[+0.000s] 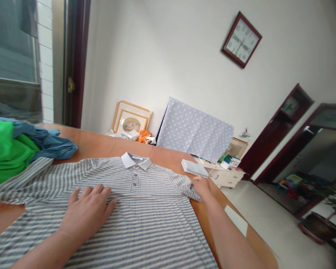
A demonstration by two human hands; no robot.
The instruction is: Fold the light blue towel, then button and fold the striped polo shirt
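The left hand (85,211) is laid flat, fingers spread, on the chest of a striped polo shirt (145,209) spread over the wooden surface (100,144). The right hand (202,185) is seen at the shirt's right sleeve; its grip cannot be told. Beyond the shirt's left sleeve, green and blue garments (16,147) are heaped.

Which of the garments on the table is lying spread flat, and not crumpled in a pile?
The striped polo shirt with the white collar, under the left hand. The green garment and the blue garment lie bunched together at the table's left end.
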